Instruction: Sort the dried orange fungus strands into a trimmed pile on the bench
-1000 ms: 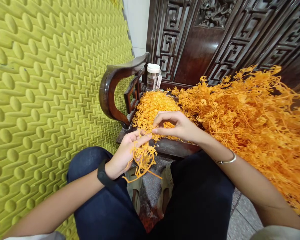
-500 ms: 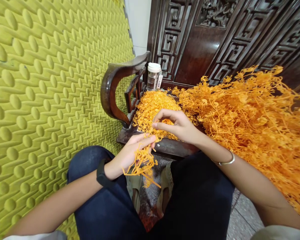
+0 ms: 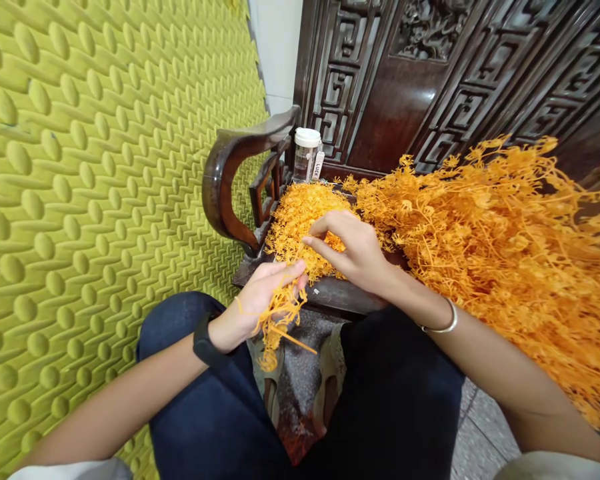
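My left hand point(image 3: 257, 297) is closed around an orange dried-flower sprig point(image 3: 283, 313). Its thin, curly stems hang below the fingers, and one straight stem end points down to the right. Just up and to the right, my right hand point(image 3: 357, 250) has thumb and forefinger brought together in a pinch; whatever is between the tips is too small to make out. Behind both hands, a pile of small orange flower heads point(image 3: 300, 210) lies on the dark wooden seat point(image 3: 350, 295), partly covered by my right hand.
A large orange bunch of dried flowers point(image 3: 490, 247) fills the right side. A clear jar with a white lid point(image 3: 307, 153) stands behind the pile. The curved wooden armrest point(image 3: 220, 180) rises at the left, before a yellow-green textured mat point(image 3: 105, 167). Carved panels point(image 3: 395, 113) form the back.
My left hand has shifted slightly left and up with the sprig, which has swung leftward. My right hand has moved a little up and left, its thumb now angled upward.
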The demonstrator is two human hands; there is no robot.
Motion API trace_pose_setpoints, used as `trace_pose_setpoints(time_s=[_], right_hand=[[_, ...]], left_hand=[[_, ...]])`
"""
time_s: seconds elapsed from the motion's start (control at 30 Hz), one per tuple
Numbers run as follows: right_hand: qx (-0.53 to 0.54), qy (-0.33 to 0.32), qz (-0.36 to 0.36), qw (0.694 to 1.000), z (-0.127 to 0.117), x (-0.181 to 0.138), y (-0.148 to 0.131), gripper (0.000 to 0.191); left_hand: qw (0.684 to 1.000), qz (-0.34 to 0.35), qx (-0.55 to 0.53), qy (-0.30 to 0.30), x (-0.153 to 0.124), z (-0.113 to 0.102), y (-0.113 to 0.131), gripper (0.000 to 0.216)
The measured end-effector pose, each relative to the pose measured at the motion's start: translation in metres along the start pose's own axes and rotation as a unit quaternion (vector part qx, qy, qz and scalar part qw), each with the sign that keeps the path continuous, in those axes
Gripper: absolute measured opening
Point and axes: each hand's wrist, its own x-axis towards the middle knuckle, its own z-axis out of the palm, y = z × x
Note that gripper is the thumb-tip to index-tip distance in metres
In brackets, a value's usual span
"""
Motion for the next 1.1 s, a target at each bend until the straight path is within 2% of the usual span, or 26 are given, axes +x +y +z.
trace_pose_setpoints(time_s=[0.23,0.33,0.4,0.53,0.6,0.67,0.83,1.0,1.1], right_hand=[[-0.109,-0.004,-0.013,0.994,0.009,0.002,-0.003,0.02],[-0.148,0.002,-0.001,0.989,0.007,0.007,0.001,0.021],[-0.175,0.053,0.056,0.981,-0.003,0.011,0.02,0.023],[-0.184,0.212,0.216,0.935,-0.034,0.006,0.084,0.019],[-0.165,0.209,0.256,0.929,-0.043,-0.002,0.108,0.019],[-0.136,0.194,0.266,0.934,-0.042,-0.009,0.12,0.018],[-0.049,0.189,0.225,0.955,-0.027,-0.01,0.114,0.021],[-0.071,0.138,0.177,0.972,-0.017,-0.008,0.117,0.012],[-0.055,0.09,0.162,0.981,-0.011,-0.011,0.127,0.025]], left_hand=[[0.999,0.025,-0.033,0.014,0.007,-0.002,0.002,0.035],[0.998,0.013,-0.051,0.019,0.007,-0.002,-0.004,0.035],[0.999,-0.013,-0.036,-0.006,0.002,0.0,-0.012,0.036],[0.989,-0.092,0.044,-0.112,-0.016,0.005,-0.028,0.045],[0.986,-0.097,0.062,-0.117,-0.021,0.006,-0.029,0.046],[0.989,-0.088,0.062,-0.098,-0.023,0.006,-0.025,0.043],[0.992,-0.084,0.038,-0.087,-0.022,0.008,-0.016,0.037],[0.997,-0.039,0.004,-0.064,-0.018,0.008,-0.024,0.029],[0.996,-0.045,0.02,-0.073,-0.018,0.005,-0.026,0.028]])
